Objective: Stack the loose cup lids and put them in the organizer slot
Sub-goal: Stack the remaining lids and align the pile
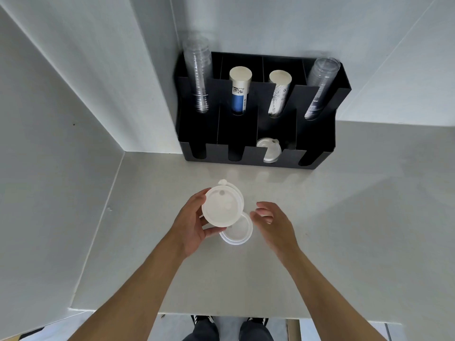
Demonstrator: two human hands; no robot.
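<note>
My left hand (190, 223) grips a small stack of white cup lids (221, 205), held tilted above the counter. Just below it another white lid (238, 232) lies flat on the counter. My right hand (273, 222) hovers to the right of both, fingers apart and holding nothing. At the back stands the black organizer (246, 129); a stack of white lids (269, 150) sits in its third front slot from the left. The other front slots look dark and I cannot see anything in them.
The organizer's rear slots hold clear plastic cups (198, 75), a blue-and-white paper cup stack (239, 92), a white paper cup stack (278, 94) and more clear cups (318, 87). A white wall (73, 119) borders the grey counter (344, 217) on the left.
</note>
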